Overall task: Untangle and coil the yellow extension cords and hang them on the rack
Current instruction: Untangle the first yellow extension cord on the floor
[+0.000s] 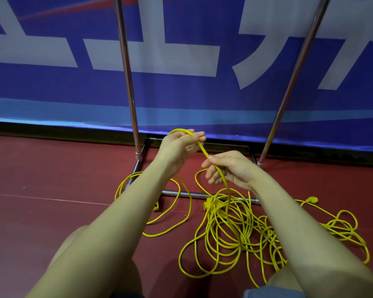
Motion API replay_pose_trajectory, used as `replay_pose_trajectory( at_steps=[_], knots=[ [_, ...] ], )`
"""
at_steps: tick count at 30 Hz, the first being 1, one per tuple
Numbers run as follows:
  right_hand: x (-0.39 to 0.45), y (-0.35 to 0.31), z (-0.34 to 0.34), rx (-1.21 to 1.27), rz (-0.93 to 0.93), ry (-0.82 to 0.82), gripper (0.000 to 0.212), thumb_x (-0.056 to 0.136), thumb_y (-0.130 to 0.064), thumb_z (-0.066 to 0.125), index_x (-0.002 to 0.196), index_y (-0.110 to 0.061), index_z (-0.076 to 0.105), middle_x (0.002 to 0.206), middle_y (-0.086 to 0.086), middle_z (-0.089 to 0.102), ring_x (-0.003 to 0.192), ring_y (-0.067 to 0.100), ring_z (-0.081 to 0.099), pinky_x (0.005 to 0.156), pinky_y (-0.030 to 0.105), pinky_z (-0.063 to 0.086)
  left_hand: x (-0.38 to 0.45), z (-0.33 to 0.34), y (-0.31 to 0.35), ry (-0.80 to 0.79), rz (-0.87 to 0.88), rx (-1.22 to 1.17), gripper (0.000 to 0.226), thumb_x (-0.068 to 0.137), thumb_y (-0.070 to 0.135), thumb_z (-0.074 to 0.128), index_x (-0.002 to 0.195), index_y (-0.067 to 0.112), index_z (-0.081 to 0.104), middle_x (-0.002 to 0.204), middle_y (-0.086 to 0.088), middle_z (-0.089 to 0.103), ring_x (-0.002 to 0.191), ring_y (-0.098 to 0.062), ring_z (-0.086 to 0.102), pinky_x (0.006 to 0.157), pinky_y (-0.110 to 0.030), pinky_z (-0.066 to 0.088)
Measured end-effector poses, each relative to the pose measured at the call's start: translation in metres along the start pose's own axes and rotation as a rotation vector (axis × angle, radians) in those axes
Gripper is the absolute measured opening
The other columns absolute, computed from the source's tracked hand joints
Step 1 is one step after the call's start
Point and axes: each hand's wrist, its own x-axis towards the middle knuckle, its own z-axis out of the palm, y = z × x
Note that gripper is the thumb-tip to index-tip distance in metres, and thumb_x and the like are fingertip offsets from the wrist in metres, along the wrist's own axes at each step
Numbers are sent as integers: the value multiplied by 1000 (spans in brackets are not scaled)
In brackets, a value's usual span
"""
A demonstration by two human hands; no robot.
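Observation:
A tangled heap of yellow extension cords (228,233) lies on the red floor in front of me. One strand rises from the heap to my hands. My left hand (179,147) grips a loop of that strand, which arcs over its fingers. Just below and to the right, my right hand (228,166) pinches the same strand between thumb and forefinger. The metal rack (127,82) stands behind, its two shiny uprights rising from a dark base frame. More loose cord loops (170,211) lie at the left, over the rack's base bar. A yellow plug (311,199) lies at the right.
A blue banner (202,93) with large white letters hangs right behind the rack. A yellow socket block (211,204) sits on the heap near the rack's front bar (194,194). My knees show at the bottom edge. Red floor extends to the left.

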Motion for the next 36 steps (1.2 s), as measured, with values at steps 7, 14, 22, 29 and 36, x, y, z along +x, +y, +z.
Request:
replay_pose_trajectory(
  at_steps=[7, 14, 22, 29, 36],
  knots=[
    [3, -1, 5, 104, -27, -30, 29, 98, -17, 42, 90, 1, 63, 68, 12, 70, 58, 18, 68, 54, 22, 53, 5, 1, 4, 125, 101, -32, 23, 91, -11, 47, 112, 0, 49, 97, -11, 65, 75, -17, 68, 67, -27, 59],
    [1, 11, -5, -56, 51, -26, 24, 96, -13, 47, 86, -1, 65, 69, 9, 70, 61, 18, 68, 63, 24, 49, 14, -13, 11, 293, 159, -207, 39, 93, -10, 45, 131, -8, 39, 119, -19, 58, 84, -21, 64, 78, -30, 55],
    [-1, 3, -5, -55, -52, 49, 19, 94, -11, 50, 82, -5, 64, 59, 2, 67, 48, 11, 63, 50, 15, 45, -1, 7, -2, 59, -30, 0, 39, 88, -10, 55, 121, 2, 38, 90, -16, 66, 67, -20, 71, 70, -34, 59],
    [1, -4, -6, 48, -101, 42, 31, 94, -25, 48, 79, -3, 64, 58, 8, 65, 51, 19, 64, 54, 22, 49, -3, 19, 13, 47, 113, -197, 25, 92, -10, 47, 111, 6, 43, 97, -17, 65, 73, -26, 71, 68, -35, 60],
    [1, 13, -17, 4, -13, 39, 31, 89, -29, 50, 75, -4, 63, 58, 7, 59, 52, 16, 56, 52, 21, 45, 4, 11, 24, 164, 166, -414, 34, 94, -8, 45, 125, 5, 39, 101, -18, 62, 84, -29, 66, 64, -32, 59]
  ],
)
